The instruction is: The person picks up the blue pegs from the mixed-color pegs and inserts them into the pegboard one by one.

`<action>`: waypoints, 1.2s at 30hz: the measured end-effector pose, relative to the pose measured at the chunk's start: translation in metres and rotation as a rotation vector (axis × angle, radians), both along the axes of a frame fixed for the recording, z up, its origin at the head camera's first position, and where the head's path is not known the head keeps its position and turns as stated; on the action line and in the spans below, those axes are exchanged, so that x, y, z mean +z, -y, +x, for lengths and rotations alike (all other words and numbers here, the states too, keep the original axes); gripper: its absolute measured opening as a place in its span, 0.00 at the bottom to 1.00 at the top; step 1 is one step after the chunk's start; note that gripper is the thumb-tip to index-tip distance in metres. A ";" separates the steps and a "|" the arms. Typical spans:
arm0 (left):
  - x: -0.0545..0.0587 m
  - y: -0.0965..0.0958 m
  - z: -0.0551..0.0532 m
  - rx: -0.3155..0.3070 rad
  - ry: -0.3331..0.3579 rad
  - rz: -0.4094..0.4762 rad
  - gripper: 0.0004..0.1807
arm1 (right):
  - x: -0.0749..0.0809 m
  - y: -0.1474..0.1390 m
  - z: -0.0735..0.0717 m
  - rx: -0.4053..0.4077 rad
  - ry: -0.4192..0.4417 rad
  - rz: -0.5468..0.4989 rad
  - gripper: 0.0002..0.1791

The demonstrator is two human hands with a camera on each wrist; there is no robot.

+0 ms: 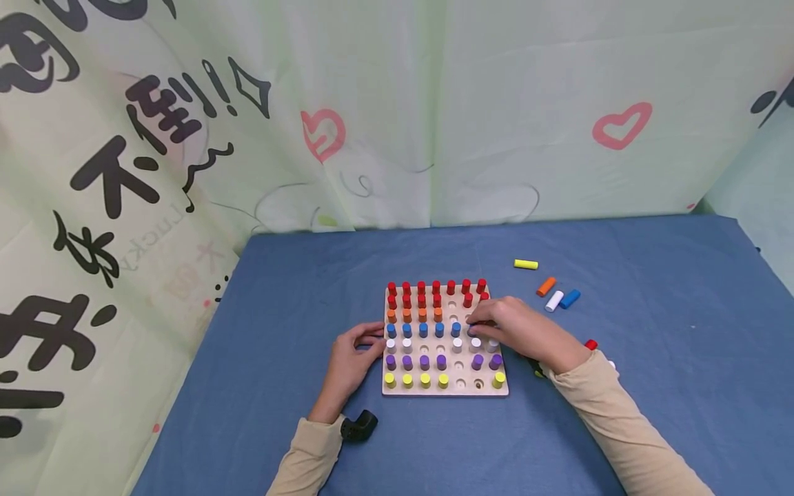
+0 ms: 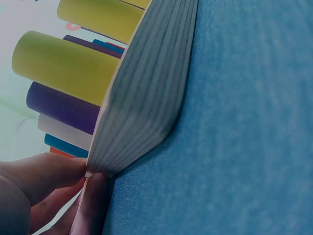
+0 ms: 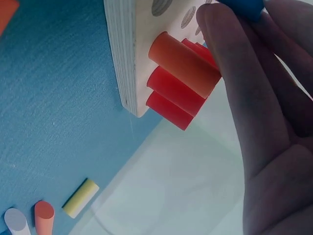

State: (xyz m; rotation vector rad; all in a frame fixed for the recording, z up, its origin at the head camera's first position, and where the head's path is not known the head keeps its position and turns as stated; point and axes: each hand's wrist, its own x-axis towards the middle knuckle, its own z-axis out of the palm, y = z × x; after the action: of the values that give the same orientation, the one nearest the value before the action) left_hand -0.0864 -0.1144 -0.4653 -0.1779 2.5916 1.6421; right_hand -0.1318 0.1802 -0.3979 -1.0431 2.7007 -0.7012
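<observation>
A light wooden pegboard [image 1: 428, 393] lies on the blue cloth, with rows of red, orange, blue, white, purple and yellow pegs standing in its holes. Several holes, mostly in the right-hand columns, hold no peg. At the board's left edge, my left hand [image 1: 349, 364] holds the rim between thumb and fingers near a front corner, as the left wrist view shows. Over the right part of the board, my right hand [image 1: 527, 329] pinches a blue peg [image 3: 244, 7] at the blue row. Whether that peg sits in its hole is hidden by the fingers.
Loose pegs lie right of the board: a yellow peg [image 1: 526, 264], an orange peg [image 1: 546, 286], a white peg [image 1: 555, 301] and a blue peg [image 1: 569, 299]. A red peg [image 1: 591, 344] lies partly behind the right sleeve. A pale printed curtain [image 1: 496, 138] hangs behind the table.
</observation>
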 end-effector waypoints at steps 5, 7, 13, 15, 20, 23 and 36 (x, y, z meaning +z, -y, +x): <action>-0.001 0.000 -0.001 0.005 0.001 -0.005 0.17 | 0.002 0.000 0.003 -0.017 -0.030 -0.004 0.11; -0.001 0.000 -0.001 0.004 0.001 -0.005 0.17 | 0.003 -0.001 0.004 -0.030 -0.047 -0.012 0.12; -0.002 0.000 -0.001 0.005 0.003 -0.003 0.17 | 0.007 -0.008 0.006 -0.043 -0.096 -0.039 0.11; -0.001 0.000 -0.001 0.004 0.004 -0.005 0.17 | 0.007 -0.011 0.006 -0.046 -0.116 -0.049 0.10; -0.001 0.000 -0.001 0.004 0.002 -0.006 0.17 | 0.008 -0.020 0.006 -0.077 -0.126 -0.033 0.09; -0.001 0.000 -0.002 0.004 -0.001 -0.010 0.17 | 0.008 -0.025 0.007 -0.104 -0.110 -0.006 0.10; -0.002 0.001 -0.001 -0.009 -0.014 -0.012 0.17 | 0.004 -0.049 0.008 -0.155 -0.172 0.013 0.12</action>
State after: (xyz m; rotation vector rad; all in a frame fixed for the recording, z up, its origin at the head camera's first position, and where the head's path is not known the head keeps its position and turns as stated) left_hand -0.0874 -0.1149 -0.4675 -0.1562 2.6096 1.6310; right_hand -0.1242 0.2296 -0.3937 -0.9387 2.9549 -0.6439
